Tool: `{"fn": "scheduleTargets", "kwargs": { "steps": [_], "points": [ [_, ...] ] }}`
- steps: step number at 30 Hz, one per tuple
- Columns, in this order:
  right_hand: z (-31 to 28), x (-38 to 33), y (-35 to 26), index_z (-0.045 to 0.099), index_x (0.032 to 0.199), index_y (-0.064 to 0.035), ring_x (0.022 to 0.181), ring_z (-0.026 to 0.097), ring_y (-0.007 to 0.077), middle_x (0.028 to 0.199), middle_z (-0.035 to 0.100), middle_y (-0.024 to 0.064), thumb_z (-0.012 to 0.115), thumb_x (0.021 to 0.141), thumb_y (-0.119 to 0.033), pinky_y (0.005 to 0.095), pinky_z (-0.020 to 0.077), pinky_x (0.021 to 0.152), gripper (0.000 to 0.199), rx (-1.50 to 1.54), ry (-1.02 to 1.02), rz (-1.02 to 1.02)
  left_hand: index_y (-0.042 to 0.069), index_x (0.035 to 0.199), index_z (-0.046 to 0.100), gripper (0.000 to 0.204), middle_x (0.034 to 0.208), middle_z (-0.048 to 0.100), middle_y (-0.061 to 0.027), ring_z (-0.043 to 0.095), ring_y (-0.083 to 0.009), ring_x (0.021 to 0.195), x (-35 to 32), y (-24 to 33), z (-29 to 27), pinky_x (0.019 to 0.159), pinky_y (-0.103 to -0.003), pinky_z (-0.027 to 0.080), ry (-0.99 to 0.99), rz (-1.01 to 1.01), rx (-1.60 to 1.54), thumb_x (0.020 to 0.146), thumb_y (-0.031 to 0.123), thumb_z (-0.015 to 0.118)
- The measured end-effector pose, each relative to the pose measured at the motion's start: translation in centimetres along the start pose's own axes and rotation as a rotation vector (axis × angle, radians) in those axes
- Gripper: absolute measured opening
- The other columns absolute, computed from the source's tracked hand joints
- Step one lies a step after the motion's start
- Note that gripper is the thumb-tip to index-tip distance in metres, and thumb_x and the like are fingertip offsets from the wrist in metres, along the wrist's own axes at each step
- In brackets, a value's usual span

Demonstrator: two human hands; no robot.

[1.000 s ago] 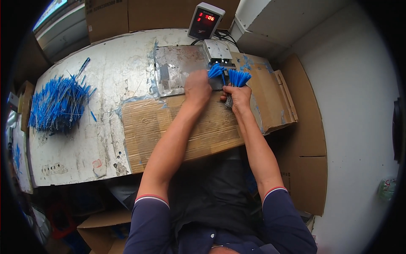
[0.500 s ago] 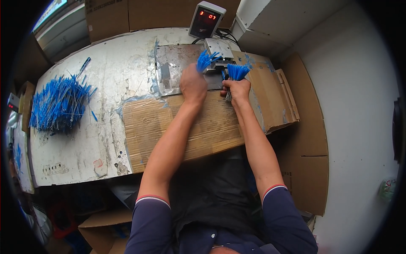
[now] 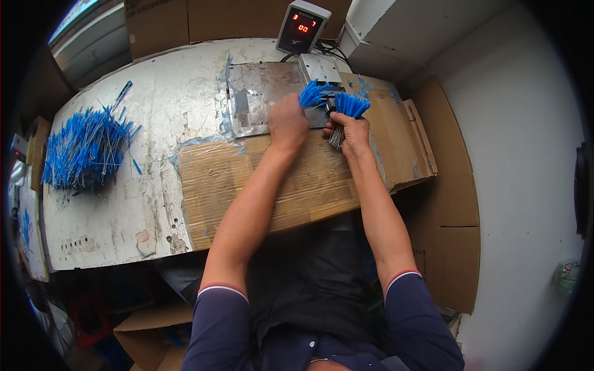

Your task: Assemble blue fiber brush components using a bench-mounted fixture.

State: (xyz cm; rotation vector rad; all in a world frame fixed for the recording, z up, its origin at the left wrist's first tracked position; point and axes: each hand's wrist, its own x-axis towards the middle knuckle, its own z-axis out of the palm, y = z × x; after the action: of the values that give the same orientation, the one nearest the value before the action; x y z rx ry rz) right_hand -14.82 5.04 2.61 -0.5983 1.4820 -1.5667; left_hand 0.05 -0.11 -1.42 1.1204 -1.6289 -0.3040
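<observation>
The bench (image 3: 154, 123) carries cardboard (image 3: 312, 179) nearest the person, a metal plate (image 3: 266, 80) farther off, a blue pile (image 3: 83, 148) at left and a display (image 3: 303, 26) at the far side. The left hand (image 3: 289, 122) is closed around a blue bunch (image 3: 314, 94); just right, the right hand (image 3: 352, 133) grips a second bunch (image 3: 351, 105), wire ends near.

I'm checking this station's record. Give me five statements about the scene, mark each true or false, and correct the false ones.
1. The left hand grips a blue bunch. True.
2. The right hand is empty. False: it grips a second bunch.
3. The blue pile lies left of the metal plate. True.
4. The display is dark. False: it shows red digits.
5. Both sleeves reach the wrists. False: they leave the forearms bare.
</observation>
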Motion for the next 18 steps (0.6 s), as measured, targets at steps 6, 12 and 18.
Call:
{"fn": "scheduleTargets", "kwargs": {
  "steps": [6,12,18],
  "points": [
    [-1.2,0.2,0.4,0.067,0.089,0.0042,0.066,0.071,0.0249,0.080,0.070,0.0134,0.077,0.078,0.002,0.0384,0.0639,0.060,0.015,0.104,0.000,-0.048,0.004,0.087,0.060,0.007,0.084,0.064,-0.0189,0.061,-0.0417,0.082,0.1,0.1,0.4,0.074,-0.053,0.047,-0.035,0.035,-0.030,0.081,0.002,0.056],
    [-0.7,-0.7,0.8,0.067,0.092,0.0024,0.070,0.071,0.0257,0.080,0.069,0.0127,0.077,0.082,0.002,0.0379,0.0637,0.061,0.014,0.110,-0.067,0.043,0.004,0.087,0.060,0.010,0.083,0.064,-0.0181,0.062,-0.0399,0.080,-0.1,-0.2,0.4,0.073,-0.050,0.049,-0.078,0.067,0.036,0.077,0.002,0.059],
    [-1.6,-0.6,0.6,0.067,0.094,0.0028,0.073,0.072,0.0261,0.082,0.070,0.0130,0.076,0.083,0.000,0.0384,0.0643,0.065,0.014,0.234,-0.109,0.138,0.004,0.086,0.060,0.011,0.081,0.064,-0.0168,0.064,-0.0376,0.078,-0.2,-0.1,0.8,0.070,-0.048,0.050,-0.061,0.114,0.093,0.076,0.002,0.060]
  ]
}}
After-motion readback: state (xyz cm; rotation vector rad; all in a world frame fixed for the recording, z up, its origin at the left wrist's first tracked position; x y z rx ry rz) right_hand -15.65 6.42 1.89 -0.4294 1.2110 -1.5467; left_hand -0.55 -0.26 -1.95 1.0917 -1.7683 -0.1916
